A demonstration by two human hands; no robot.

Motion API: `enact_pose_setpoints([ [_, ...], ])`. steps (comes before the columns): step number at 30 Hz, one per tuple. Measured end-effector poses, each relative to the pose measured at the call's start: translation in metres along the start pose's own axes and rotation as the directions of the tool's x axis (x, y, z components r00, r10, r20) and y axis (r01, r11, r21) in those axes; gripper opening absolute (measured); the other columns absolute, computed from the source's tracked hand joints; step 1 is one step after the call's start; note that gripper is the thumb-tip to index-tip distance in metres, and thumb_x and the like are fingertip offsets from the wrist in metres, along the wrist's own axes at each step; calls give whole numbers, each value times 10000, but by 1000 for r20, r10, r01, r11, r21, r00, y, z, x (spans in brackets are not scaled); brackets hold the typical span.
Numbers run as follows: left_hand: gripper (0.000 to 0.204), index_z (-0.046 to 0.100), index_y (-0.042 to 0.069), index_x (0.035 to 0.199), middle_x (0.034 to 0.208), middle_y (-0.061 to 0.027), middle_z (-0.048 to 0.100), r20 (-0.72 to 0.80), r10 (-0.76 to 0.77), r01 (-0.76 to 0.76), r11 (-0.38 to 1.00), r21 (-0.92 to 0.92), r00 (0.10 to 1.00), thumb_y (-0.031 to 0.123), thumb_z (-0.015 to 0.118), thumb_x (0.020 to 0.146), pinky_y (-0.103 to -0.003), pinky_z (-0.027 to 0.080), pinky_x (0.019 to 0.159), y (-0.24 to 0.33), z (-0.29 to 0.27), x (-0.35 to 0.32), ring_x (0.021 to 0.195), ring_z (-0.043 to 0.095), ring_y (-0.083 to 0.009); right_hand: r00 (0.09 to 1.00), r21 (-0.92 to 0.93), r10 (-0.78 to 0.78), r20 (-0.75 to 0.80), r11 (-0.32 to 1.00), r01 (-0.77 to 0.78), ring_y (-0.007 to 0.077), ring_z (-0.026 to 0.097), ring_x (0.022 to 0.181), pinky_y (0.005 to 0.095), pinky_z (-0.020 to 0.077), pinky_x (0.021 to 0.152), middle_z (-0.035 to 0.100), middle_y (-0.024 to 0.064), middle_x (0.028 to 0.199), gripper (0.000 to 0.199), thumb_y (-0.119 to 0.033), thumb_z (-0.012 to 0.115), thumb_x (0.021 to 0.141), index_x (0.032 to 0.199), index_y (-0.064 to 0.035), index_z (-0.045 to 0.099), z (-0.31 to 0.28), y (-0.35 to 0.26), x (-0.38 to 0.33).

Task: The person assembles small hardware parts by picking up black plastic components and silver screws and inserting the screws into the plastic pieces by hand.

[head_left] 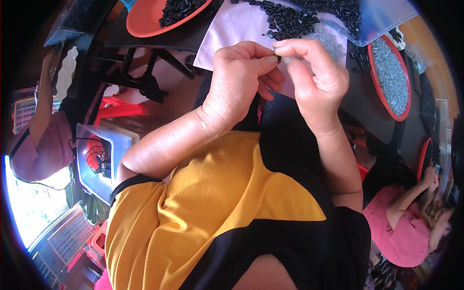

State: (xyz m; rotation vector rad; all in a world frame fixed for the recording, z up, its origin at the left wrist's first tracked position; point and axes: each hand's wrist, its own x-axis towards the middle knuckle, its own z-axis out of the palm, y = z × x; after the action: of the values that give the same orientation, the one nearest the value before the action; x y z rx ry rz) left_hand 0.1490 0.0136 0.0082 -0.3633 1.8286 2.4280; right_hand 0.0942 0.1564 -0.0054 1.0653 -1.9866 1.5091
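Note:
My left hand (pixel 234 79) and my right hand (pixel 319 79) meet fingertip to fingertip above the near edge of a pale pink cloth (pixel 229 29). Between the left thumb and fingers is a small dark part (pixel 278 59), mostly covered. The right thumb and index finger curl together close beside it; whatever they pinch is too small to make out. Just beyond the hands, a heap of small black plastic parts (pixel 290 21) lies on the cloth. A scatter of small silvery screws (pixel 328 43) lies to its right.
An orange plate (pixel 140 24) holding black parts stands far left. At the far right are a clear plastic bin (pixel 382 19) with black parts and a red-rimmed tray (pixel 372 72) of screws. People in pink sit right (pixel 398 232) and left (pixel 43 147). A plastic crate (pixel 89 176) stands by my left elbow.

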Motion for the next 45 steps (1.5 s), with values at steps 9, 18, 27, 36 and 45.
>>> enact_pose_setpoints([
  [9,144,645,-62,992,777,-111,694,-11,49,-47,994,95,999,70,601,957,-238,519,548,-3,1,-4,650,663,-152,980,4,88,180,996,-90,136,680,661,260,532,598,699,41,765,258,165,538,776,895,-37,645,-15,1,20],
  [18,122,652,-33,966,755,-66,676,-40,111,-106,989,104,993,77,599,961,-210,479,540,-11,2,-4,645,625,-100,986,-51,113,120,993,-108,135,660,653,272,521,592,661,40,745,224,152,544,780,883,-35,614,-5,-5,10],
  [27,91,635,-43,915,720,-56,653,-1,183,-183,981,71,983,44,612,927,-207,470,493,-8,-3,-1,623,618,-86,909,-377,-307,281,836,399,255,601,706,376,453,640,572,31,747,251,-27,699,611,798,-118,558,-1,-7,18],
  [36,110,656,-1,861,739,-51,674,-20,165,-163,984,71,986,62,616,941,-214,470,529,-12,-5,0,608,599,-86,940,-133,53,336,991,-9,305,681,683,380,523,584,665,90,763,263,129,542,733,904,-66,583,-11,-8,27],
  [45,56,636,-60,895,710,-71,656,-54,215,-215,977,11,975,-21,595,895,-232,472,490,-14,-6,4,600,614,-105,929,-283,-252,272,902,327,269,630,705,379,489,648,611,57,747,213,15,649,689,865,-93,594,4,-4,27],
])
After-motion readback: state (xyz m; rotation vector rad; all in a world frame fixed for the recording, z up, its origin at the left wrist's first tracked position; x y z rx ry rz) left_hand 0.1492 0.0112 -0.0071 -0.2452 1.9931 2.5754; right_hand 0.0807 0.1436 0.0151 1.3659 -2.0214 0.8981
